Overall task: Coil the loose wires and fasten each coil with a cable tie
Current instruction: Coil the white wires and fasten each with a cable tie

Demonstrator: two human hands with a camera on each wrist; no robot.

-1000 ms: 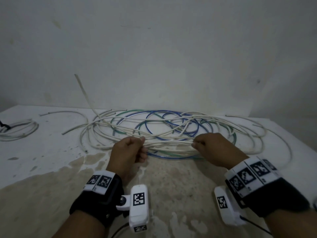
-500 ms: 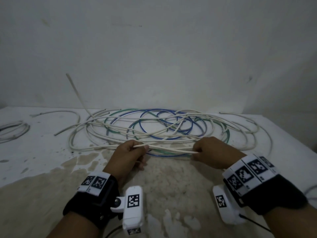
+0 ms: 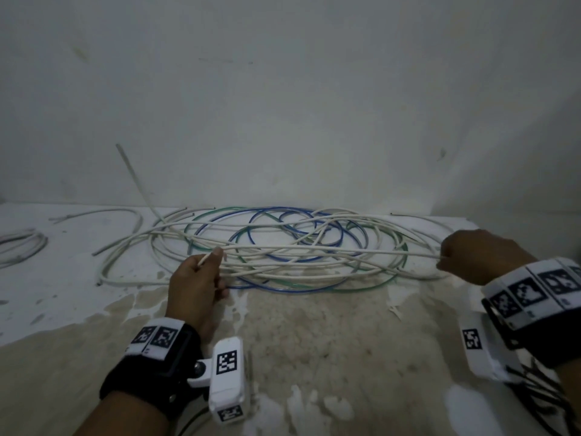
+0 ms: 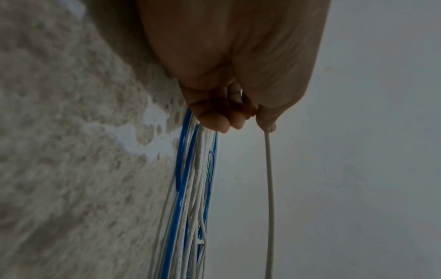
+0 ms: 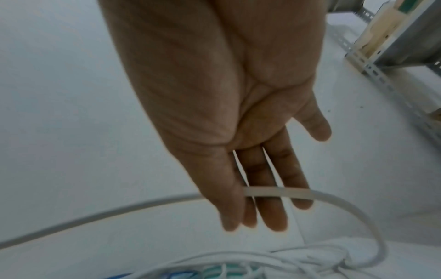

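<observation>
Step in hand: one white wire drawn out of the tangle, coiling not begun.

Left hand [image 3: 196, 284] pinches the wire's end; right hand [image 3: 474, 258] pinches the white wire [image 3: 330, 252] farther along, taut above the wire pile [image 3: 283, 234] on the table [image 3: 63, 309]. Next move, likely: loop it without snagging.

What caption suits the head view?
Both hands, left and right, stretch one white wire above the tangle.

White wire [image 3: 330, 252] runs between left hand [image 3: 195, 287] and right hand [image 3: 474, 262]. Beyond the hands: tangle of white, blue wire [image 3: 283, 286] and green wire [image 3: 371, 286]. Under the wrists: table [image 3: 314, 341] mottled beige, white patches. Wristbands [image 3: 157, 366] black, black-and-white square markers.
</observation>
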